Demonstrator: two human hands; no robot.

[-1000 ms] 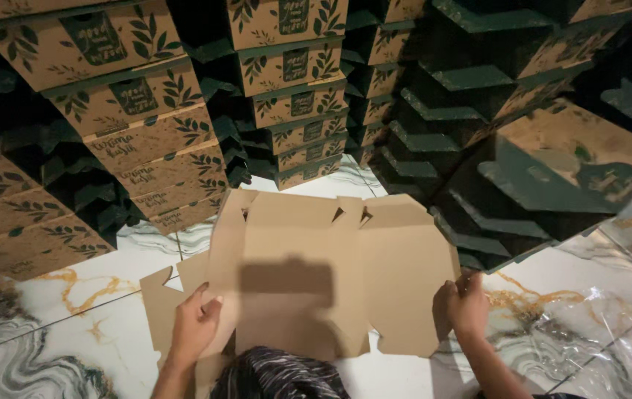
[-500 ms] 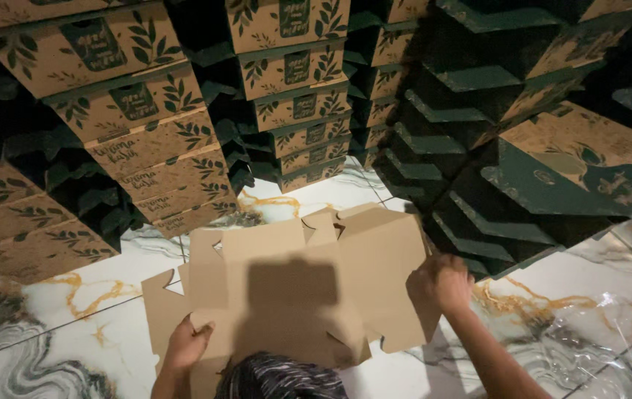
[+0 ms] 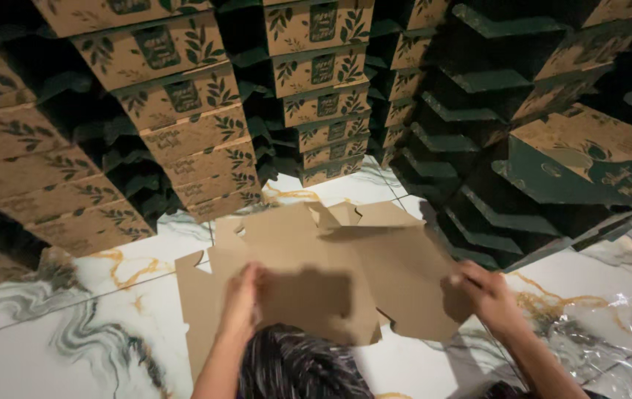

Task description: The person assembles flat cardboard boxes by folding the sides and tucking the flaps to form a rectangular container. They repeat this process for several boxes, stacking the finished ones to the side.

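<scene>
Nearest the camera, a patch of dark striped fabric sits between the person's two forearms. The left hand lies on the near-left part of a flat brown cardboard box blank, fingers pressed together and curled over a panel edge, gripping it. The right hand grips the blank's right edge, its fingers closed around the cardboard.

The blank lies spread between and just beyond both hands on a white marble-patterned floor with grey and gold veins. Its far flaps, ahead of the hands, are tilted up and partly folded. To the right of the right hand, crinkled clear plastic wrap lies on the floor.

Farther off, beyond the left hand, stand leaning stacks of folded brown boxes with a leaf print. Beyond the right hand stand stacks of dark green boxes, one with a brown printed top tilted toward the camera.
</scene>
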